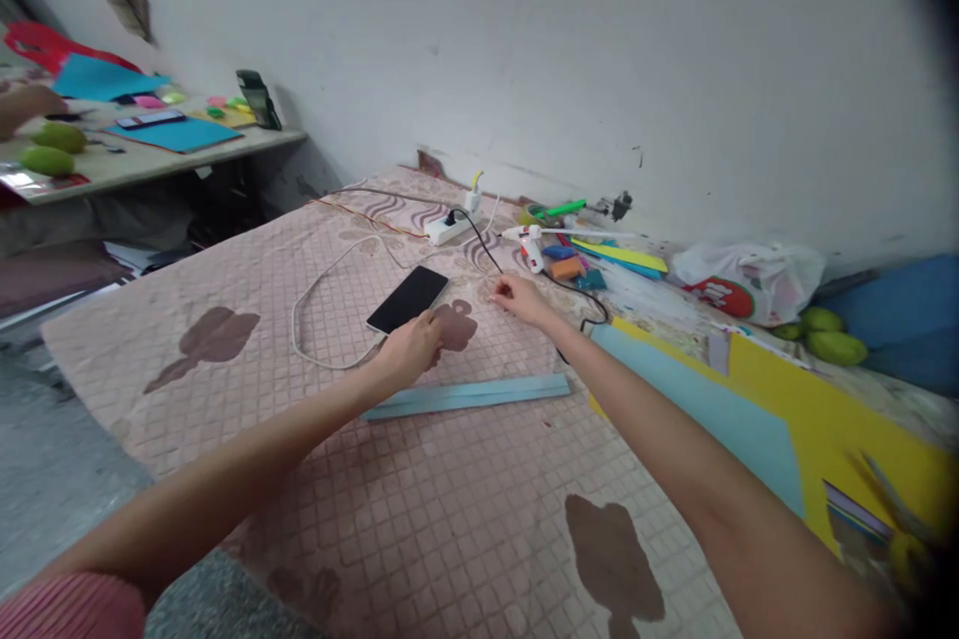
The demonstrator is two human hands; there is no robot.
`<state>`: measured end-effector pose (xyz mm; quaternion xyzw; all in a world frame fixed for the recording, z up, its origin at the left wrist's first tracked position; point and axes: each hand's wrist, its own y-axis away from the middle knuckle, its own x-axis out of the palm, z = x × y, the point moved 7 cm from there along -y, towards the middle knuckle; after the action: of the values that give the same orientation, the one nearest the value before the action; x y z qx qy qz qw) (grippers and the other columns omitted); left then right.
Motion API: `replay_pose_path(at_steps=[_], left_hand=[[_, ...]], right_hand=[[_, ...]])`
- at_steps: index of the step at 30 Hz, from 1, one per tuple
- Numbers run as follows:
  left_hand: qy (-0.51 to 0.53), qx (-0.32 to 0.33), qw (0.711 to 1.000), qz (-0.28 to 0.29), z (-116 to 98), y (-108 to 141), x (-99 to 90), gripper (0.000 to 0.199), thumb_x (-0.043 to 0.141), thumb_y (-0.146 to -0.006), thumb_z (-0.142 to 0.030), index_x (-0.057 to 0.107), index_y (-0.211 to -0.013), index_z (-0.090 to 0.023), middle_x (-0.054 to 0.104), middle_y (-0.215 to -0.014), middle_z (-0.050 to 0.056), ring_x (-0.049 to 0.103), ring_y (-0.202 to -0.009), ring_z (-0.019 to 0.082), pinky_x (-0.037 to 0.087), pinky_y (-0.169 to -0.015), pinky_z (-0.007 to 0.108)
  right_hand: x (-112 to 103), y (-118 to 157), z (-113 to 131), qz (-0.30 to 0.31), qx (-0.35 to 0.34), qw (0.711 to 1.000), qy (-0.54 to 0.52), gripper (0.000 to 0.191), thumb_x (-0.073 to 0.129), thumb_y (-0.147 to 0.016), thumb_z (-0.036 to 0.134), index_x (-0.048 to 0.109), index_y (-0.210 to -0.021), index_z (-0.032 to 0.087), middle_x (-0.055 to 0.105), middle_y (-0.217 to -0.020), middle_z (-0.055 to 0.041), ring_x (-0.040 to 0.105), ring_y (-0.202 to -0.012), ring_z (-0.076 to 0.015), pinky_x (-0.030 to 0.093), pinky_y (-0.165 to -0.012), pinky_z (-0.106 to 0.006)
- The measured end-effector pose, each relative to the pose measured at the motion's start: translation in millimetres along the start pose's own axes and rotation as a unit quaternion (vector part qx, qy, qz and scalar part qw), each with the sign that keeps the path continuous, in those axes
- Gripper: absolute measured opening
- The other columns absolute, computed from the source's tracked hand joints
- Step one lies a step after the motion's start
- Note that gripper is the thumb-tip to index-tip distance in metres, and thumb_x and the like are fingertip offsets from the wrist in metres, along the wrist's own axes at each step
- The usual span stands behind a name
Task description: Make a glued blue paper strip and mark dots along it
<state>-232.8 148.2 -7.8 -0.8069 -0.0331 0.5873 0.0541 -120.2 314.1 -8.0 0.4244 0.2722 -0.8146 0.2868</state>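
Note:
A black phone (409,300) lies on the patterned cloth, a white cable running from its lower end. My left hand (412,347) is at the phone's lower right edge, fingers curled together; whether it grips anything is hidden. To the right, my right hand (516,300) is held in a pinch over the cloth, near a black cord (490,258); what sits between its fingertips is too small to name. Light blue paper strips (472,394) lie just in front of my left hand. Beyond my right hand is a white glue gun (530,248).
A white power strip (450,228) sits near the wall. Blue paper (704,409) and yellow card (846,419) lie at right, with scissors (891,494) on the card. A plastic bag (749,275) and green fruit (835,347) are behind. Another person's hand (26,107) is far left.

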Motion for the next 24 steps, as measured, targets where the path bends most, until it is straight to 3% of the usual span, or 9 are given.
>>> replay_pose_path(at_steps=[4, 7, 10, 12, 17, 20, 24], left_hand=[[0.033, -0.012, 0.999, -0.019, 8, -16, -11.4, 0.01, 0.045, -0.08, -0.013, 0.055, -0.079, -0.014, 0.058, -0.084, 0.007, 0.058, -0.072, 0.017, 0.041, -0.063, 0.027], [0.033, -0.028, 0.999, -0.028, 14, -42, -17.2, 0.013, 0.045, -0.077, -0.01, 0.056, -0.081, -0.015, 0.059, -0.08, 0.007, 0.058, -0.074, 0.018, 0.041, -0.065, 0.027], [0.04, -0.043, 0.998, -0.019, 16, -67, -12.5, 0.017, 0.049, -0.075, -0.012, 0.057, -0.09, -0.015, 0.061, -0.083, 0.008, 0.058, -0.077, 0.021, 0.041, -0.065, 0.028], [0.05, -0.046, 0.998, -0.004, 14, -78, -5.5, 0.015, 0.054, -0.071, -0.014, 0.058, -0.086, -0.015, 0.062, -0.084, 0.009, 0.059, -0.079, 0.022, 0.041, -0.066, 0.028], [0.098, -0.051, 0.994, 0.012, 13, -84, 4.1, 0.006, 0.06, -0.064, -0.011, 0.057, -0.069, -0.014, 0.062, -0.086, 0.011, 0.059, -0.083, 0.026, 0.041, -0.07, 0.031], [0.149, -0.06, 0.987, 0.0, 19, -87, 1.6, 0.006, 0.056, -0.068, -0.01, 0.058, -0.072, -0.014, 0.063, -0.089, 0.012, 0.06, -0.087, 0.025, 0.043, -0.071, 0.031], [0.251, -0.072, 0.965, 0.013, 14, -99, 1.6, 0.01, 0.05, -0.08, -0.015, 0.059, -0.075, -0.013, 0.066, -0.079, 0.009, 0.063, -0.072, 0.017, 0.046, -0.065, 0.027]], right_hand=[[17, -4, 2, -0.003, -0.009, 1.0, 0.008, 0.005, 0.057, -0.071, 0.015, 0.054, -0.067, 0.016, 0.058, -0.071, -0.0011, 0.05, -0.071, -0.0141, 0.036, -0.067, -0.025], [11, -11, 0, -0.013, -0.01, 1.0, 0.009, 0.007, 0.053, -0.074, 0.014, 0.055, -0.068, 0.016, 0.058, -0.072, -0.0019, 0.05, -0.071, -0.0144, 0.035, -0.067, -0.025], [-7, -11, -7, -0.025, -0.002, 1.0, 0.007, 0.008, 0.05, -0.076, 0.016, 0.056, -0.071, 0.016, 0.058, -0.071, -0.0024, 0.049, -0.068, -0.0144, 0.035, -0.065, -0.026], [-13, -6, -12, -0.02, 0.0, 1.0, 0.004, 0.005, 0.053, -0.074, 0.015, 0.057, -0.07, 0.016, 0.058, -0.07, -0.0016, 0.049, -0.066, -0.0142, 0.035, -0.064, -0.025], [-2, 12, -19, -0.009, 0.007, 1.0, -0.016, 0.007, 0.061, -0.067, 0.014, 0.055, -0.066, 0.017, 0.056, -0.067, 0.0002, 0.05, -0.066, -0.0138, 0.037, -0.063, -0.025], [-5, 9, -19, -0.041, 0.016, 0.998, -0.039, 0.007, 0.056, -0.07, 0.014, 0.052, -0.066, 0.018, 0.055, -0.069, -0.0002, 0.05, -0.069, -0.0147, 0.038, -0.066, -0.027], [-25, -2, -14, -0.085, 0.028, 0.992, -0.092, 0.007, 0.047, -0.079, 0.021, 0.05, -0.073, 0.018, 0.054, -0.069, -0.0004, 0.052, -0.064, -0.0143, 0.041, -0.061, -0.027]])
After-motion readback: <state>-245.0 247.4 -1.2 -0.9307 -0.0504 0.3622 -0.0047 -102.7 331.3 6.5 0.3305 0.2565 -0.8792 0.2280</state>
